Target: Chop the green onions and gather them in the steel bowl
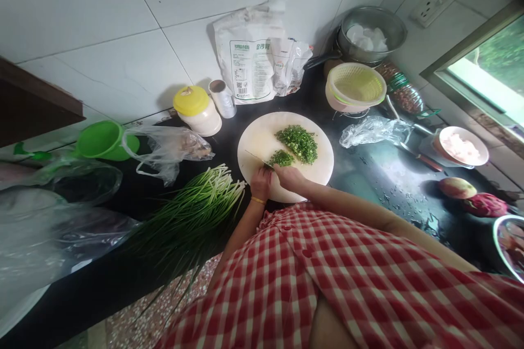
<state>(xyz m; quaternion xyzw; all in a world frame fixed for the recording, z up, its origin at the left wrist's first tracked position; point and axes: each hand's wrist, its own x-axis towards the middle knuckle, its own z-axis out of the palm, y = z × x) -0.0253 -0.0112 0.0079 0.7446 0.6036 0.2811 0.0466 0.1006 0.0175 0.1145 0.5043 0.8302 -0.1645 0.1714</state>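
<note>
On a round, pale cutting board (254, 136) lies chopped green onion (301, 143), in one large heap and one smaller heap. My right hand (289, 177) is closed round the handle of a knife (257, 157), its thin blade pointing left across the board. Close beside it, at the board's front edge, my left hand (261, 182) has its fingers curled; what they hold is hidden. A yellow bracelet circles the left wrist. Left of the board, a big bunch of long green onions (192, 207) lies with its white ends toward the board.
Behind the board stand a yellow-lidded jar (196, 112), a plastic-wrap roll (223, 99) and a white flour bag (249, 60). Rightward are a colander (356, 84), a plastic bag (374, 131), a bowl (462, 147) and a dragon fruit (486, 204). A green tub (100, 140) is leftward.
</note>
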